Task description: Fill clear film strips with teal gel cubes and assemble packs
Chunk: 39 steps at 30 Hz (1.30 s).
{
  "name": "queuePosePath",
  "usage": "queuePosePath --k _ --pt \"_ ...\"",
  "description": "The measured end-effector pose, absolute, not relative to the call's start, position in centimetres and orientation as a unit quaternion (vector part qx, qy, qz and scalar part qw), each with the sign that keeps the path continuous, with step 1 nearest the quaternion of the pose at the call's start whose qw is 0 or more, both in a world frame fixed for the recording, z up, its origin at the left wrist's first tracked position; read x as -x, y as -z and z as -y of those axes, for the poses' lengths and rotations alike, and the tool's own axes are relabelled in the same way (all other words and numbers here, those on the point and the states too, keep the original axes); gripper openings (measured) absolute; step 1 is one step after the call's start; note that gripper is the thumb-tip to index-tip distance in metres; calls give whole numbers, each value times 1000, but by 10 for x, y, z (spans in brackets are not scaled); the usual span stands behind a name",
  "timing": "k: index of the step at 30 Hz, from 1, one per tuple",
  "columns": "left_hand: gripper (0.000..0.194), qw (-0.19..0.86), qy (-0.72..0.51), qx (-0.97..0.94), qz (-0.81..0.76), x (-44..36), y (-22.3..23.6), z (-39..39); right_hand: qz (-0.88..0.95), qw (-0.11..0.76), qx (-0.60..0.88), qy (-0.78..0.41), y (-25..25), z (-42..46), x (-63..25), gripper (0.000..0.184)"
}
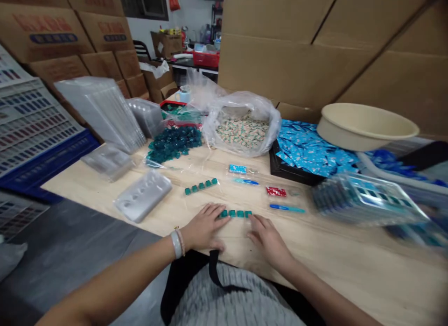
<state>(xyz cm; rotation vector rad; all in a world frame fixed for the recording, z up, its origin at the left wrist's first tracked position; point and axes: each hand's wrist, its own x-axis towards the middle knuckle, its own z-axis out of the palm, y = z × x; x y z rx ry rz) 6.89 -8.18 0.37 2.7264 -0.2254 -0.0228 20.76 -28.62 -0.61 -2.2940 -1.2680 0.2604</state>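
Note:
A short row of teal cubes (240, 214) lies on the wooden table in front of me. My left hand (205, 227) rests flat at the row's left end, fingers spread, partly covering the end cube. At the right end, my right hand (269, 239) touches the last cube with a fingertip; its fingers are apart and slightly bent. Farther off and to the left is a second, slanted row of teal cubes (201, 186). Beyond my hands lie a small blue packet (237, 169), a blue pen-like stick (246, 181), a red packet (276, 191) and another blue stick (287, 208).
Clear plastic trays (143, 195) sit at left, with a teal cube heap (175, 143) behind. A plastic bag (241, 125) holds small pieces. On the right are blue packets (311, 146), a cream basin (367, 127) and stacked filled trays (367, 200). Cardboard boxes (308, 69) wall the back.

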Motion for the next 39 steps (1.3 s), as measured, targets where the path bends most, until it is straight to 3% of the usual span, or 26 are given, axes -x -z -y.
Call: queuePosePath --k 7,13,20,25,30,34,39 --pt "60 162 7 -978 132 -92 -13 76 194 525 799 -219 18 278 -210 31" --pt "61 252 -17 -963 96 -97 -32 74 143 652 663 -339 -24 281 -226 40" --pt "37 612 1 -786 -92 -158 -70 51 234 568 752 -240 -48 266 -286 27" --pt "31 716 4 -679 -160 -212 -68 30 191 568 769 -221 -37 237 -334 29" --pt "31 678 12 -697 -232 -248 -40 21 179 522 800 -233 -12 214 -370 28" --pt "38 501 -46 -815 -288 -262 -20 15 180 459 843 -215 3 203 -385 17" --pt "20 384 -34 -884 -266 -260 -8 13 209 352 894 -183 3 195 -387 3"
